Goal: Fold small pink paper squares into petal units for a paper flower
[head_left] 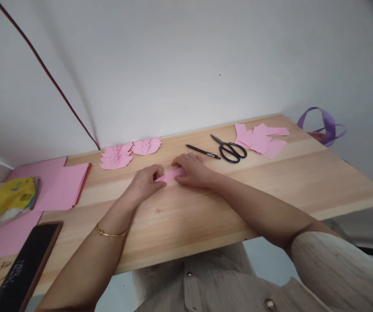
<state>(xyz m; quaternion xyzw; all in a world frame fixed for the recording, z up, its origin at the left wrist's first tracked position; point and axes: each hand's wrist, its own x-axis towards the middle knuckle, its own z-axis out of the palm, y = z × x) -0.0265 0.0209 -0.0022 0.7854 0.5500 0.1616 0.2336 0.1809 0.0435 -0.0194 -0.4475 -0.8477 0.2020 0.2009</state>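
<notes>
A small pink piece of paper (171, 175) is stretched between my two hands, just above or on the wooden table. My left hand (145, 183) pinches its left end between thumb and curled fingers. Its right end is held by my right hand (193, 170), with the thumb below and the fingers over the top. Parts of the paper are hidden under the fingers, so I cannot tell how it is folded. Behind my right hand lies a black pen (202, 151), and beside that a pair of scissors (228, 148) with black handles, blades slightly apart.
Zigzag-edged pink paper cutouts (116, 157) lie near the wall. Pink paper scraps (260, 139) are heaped at the back right. Pink sheets (72, 186), a yellow plastic packet (15, 195) and a dark flat case (27, 264) occupy the left. A purple strap (328, 123) hangs past the right edge.
</notes>
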